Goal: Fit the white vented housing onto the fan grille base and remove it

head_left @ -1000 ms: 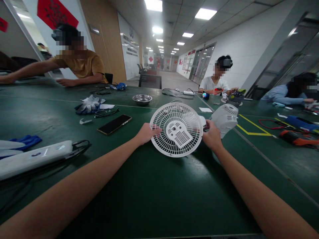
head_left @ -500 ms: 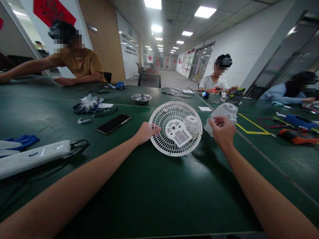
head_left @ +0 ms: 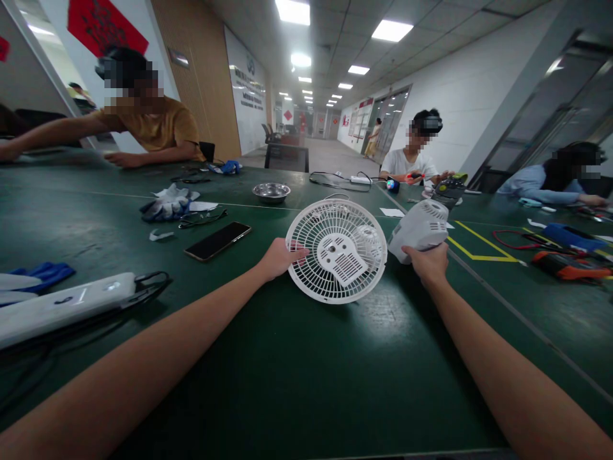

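Note:
My left hand (head_left: 282,259) grips the left rim of a round white fan grille (head_left: 311,281), thumb over the front and fingers behind. The grille stands tilted above the table, with a slotted plate (head_left: 342,259) at its centre. A clear plastic part shows dimly through the bars at its upper right. To the right of the grille, my right hand (head_left: 431,262) is closed around the lower end of a white vented plastic housing (head_left: 420,225). Some of its fingers are hidden behind the housing.
A phone (head_left: 219,241), grey-blue gloves (head_left: 167,203) and a power strip (head_left: 71,303) lie to the left. A steel bowl (head_left: 271,191) stands behind the grille. On the right are yellow tape lines (head_left: 493,259) and an orange-black meter (head_left: 569,265). Other people sit around the green table (head_left: 297,383).
My right hand has shifted from the front of the housing to its lower end, and the housing has turned and tilted. My left hand and the grille have barely moved.

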Tool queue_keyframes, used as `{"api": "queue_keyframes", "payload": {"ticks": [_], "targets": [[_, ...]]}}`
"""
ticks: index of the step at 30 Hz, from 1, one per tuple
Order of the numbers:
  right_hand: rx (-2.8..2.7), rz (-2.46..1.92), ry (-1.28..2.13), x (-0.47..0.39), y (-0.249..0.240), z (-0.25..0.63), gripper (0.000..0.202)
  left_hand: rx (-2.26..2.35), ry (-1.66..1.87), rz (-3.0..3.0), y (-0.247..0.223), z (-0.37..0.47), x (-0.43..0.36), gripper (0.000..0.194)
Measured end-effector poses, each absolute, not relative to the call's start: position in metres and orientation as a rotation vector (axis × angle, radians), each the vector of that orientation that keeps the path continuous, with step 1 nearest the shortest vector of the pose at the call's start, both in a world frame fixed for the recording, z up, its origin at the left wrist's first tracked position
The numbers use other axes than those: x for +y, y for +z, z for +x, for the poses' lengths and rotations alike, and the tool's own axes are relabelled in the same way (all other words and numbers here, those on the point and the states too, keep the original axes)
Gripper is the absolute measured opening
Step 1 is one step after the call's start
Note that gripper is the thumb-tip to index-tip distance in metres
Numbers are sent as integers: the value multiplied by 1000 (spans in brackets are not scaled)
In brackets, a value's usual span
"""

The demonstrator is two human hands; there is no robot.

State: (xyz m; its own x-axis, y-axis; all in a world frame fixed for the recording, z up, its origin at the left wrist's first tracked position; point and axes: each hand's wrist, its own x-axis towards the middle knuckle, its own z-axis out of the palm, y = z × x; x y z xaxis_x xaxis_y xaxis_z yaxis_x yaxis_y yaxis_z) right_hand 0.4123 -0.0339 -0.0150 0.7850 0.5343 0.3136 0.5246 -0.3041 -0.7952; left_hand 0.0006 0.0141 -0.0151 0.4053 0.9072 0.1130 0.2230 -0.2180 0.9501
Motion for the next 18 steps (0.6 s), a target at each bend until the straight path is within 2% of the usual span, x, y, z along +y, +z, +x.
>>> {"api": "queue_keyframes", "payload": {"ticks": [7,12,18], "targets": [[-927,-2035,-29,-34,0,429,90,1004,897,1689,-14,2,13,17],[-984,-2047,-62,-30,2,438,94,965,911,1679,-16,2,13,18],[-1027,-2032,40,-34,-3,440,86,948,909,1686,-15,1,13,18]]}}
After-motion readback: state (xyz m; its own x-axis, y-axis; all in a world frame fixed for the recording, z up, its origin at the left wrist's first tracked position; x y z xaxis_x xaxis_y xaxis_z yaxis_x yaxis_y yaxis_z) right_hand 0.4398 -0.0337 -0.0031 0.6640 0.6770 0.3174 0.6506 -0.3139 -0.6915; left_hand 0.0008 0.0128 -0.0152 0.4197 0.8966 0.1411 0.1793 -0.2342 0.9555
